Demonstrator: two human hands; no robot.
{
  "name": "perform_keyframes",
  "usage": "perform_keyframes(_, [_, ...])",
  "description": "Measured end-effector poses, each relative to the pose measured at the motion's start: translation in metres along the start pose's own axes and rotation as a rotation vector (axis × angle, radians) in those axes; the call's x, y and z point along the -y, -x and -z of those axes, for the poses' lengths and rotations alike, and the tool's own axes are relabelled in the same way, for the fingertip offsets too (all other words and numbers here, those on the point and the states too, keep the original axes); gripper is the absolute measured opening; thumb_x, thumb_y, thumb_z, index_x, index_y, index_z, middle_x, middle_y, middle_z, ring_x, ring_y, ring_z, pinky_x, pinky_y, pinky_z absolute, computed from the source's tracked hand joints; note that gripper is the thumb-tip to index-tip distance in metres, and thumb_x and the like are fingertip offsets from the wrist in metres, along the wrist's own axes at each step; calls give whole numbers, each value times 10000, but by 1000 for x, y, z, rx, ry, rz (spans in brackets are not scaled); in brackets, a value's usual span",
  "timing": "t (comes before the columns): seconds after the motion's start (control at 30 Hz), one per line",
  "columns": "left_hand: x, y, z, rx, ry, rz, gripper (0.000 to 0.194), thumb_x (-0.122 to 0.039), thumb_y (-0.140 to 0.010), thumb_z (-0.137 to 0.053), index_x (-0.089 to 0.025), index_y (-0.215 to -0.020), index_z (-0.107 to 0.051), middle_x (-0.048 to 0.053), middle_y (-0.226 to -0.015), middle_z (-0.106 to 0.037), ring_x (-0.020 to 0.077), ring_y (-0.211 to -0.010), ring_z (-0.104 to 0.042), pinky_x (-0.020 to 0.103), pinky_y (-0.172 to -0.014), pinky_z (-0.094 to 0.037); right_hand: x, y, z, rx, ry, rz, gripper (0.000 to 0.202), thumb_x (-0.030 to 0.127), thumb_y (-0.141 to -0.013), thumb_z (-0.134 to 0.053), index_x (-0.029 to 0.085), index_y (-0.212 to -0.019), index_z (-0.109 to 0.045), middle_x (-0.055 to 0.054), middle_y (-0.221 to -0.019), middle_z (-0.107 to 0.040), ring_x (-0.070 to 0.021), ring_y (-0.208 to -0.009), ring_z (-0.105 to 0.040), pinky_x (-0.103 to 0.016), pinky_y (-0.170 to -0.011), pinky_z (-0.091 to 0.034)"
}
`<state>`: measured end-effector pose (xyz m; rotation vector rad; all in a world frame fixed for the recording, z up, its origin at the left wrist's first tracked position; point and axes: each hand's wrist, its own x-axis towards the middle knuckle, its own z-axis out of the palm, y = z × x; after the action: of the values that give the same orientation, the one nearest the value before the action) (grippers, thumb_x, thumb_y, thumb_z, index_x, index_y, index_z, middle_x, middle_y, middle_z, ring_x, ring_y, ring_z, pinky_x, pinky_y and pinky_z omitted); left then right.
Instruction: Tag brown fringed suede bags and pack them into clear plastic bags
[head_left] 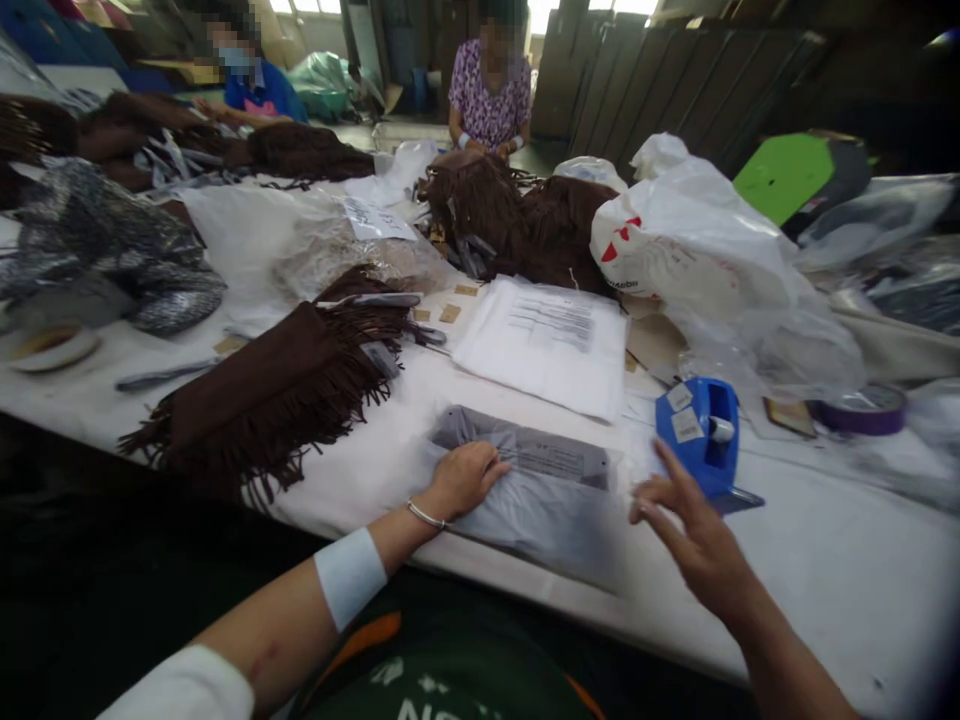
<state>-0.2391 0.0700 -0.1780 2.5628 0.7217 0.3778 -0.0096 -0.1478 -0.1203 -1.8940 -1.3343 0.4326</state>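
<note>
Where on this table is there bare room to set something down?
Bare white table lies right of the right hand, in front of the blue tape dispenser. Farther back, brown fringed garments, the white packet and plastic bags crowd it.

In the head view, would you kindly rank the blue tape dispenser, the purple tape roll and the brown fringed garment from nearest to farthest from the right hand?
From the right hand:
1. Blue tape dispenser, just above the fingertips.
2. Purple tape roll, farther right.
3. Brown fringed garment, far left, beyond the left hand.
</note>
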Motion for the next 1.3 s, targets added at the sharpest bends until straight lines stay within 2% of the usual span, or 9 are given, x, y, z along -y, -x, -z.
perform_keyframes(0.13, [-2, 0, 1, 7, -52, 12, 305, -422, -944, -442, -167, -811, -541, 22, -833, -603, 172, -793, -572, 274, -699, -411, 49, -67, -45, 453, 405, 250, 666, 266, -876, -506, 228, -1467, -200, -37, -885, -639, -196, -918, -555, -405, -986, -356])
perform_keyframes(0.27, [-4, 0, 2, 17, -118, -8, 296, -414, -943, -449, -170, -806, -544, 20, -833, -605, 172, -799, -574, 273, -696, -410, 57, -100, -68, 630, 782, 223, 771, 318, -796, -634, 175, -1453, -256, -110, -934, -679, -253, -962, -582, -379, -920, -388])
perform_keyframes(0.43, [-2, 1, 1, 17, -146, -9, 280, -402, -942, -453, -168, -814, -539, 19, -826, -600, 185, -802, -573, 283, -698, -413, 53, -105, -52, 417, 952, 33, 850, 386, -774, -661, 133, -1460, -228, -200, -950, -670, -354, -964, -589, -462, -851, -411])
perform_keyframes(0.57, [-5, 0, -1, 36, -105, -5, 296, -407, -946, -437, -158, -832, -551, 38, -855, -600, 200, -846, -571, 288, -739, -417, 31, -88, -50, 239, 710, 26, 836, 444, -821, -590, 228, -1481, -126, -126, -1289, -554, -316, -1256, -425, -460, -1005, -363])
perform_keyframes(0.73, [1, 2, 24, 133, -21, 14, 296, -443, -906, -516, -156, -891, -584, 42, -915, -619, 197, -894, -575, 283, -786, -418, -4, -70, -52, 83, 577, 11, 601, 437, -827, -564, 215, -1366, -416, -85, -1455, -391, -337, -1405, -171, -517, -1098, -257])
perform_keyframes(0.83, [22, 11, 57, 199, 3, -7, 397, -505, -776, -683, -170, -972, -600, 47, -1002, -619, 225, -968, -559, 318, -876, -388, 5, -80, -42, -17, 411, 79, 329, 429, -861, -495, 223, -1083, -625, -83, -1314, -532, -288, -1316, -356, -459, -1084, -285])
perform_keyframes(0.93, [46, 22, 81, 265, 44, 103, 291, -395, -779, -712, -153, -918, -630, 33, -917, -644, 190, -872, -583, 263, -799, -405, 39, -95, -46, 207, 165, 32, 339, 493, -877, -434, 225, -876, -642, -48, -968, -655, -204, -952, -579, -342, -888, -427])
perform_keyframes(1.03, [59, 28, 83, 261, 78, 198, 203, -356, -868, -596, -160, -879, -649, -4, -824, -663, 130, -764, -600, 191, -664, -411, 78, -112, -73, 483, 117, 18, 417, 508, -902, -346, 208, -844, -629, -13, -752, -625, -155, -720, -557, -277, -684, -426])
perform_keyframes(1.3, [49, 31, 60, 122, -44, 308, 287, -440, -895, -506, -194, -882, -652, 46, -879, -681, 221, -850, -632, 290, -735, -436, 122, -152, -157, 841, 387, 186, 390, 518, -828, -475, 201, -709, -669, -28, -686, -652, -171, -675, -589, -291, -649, -419])
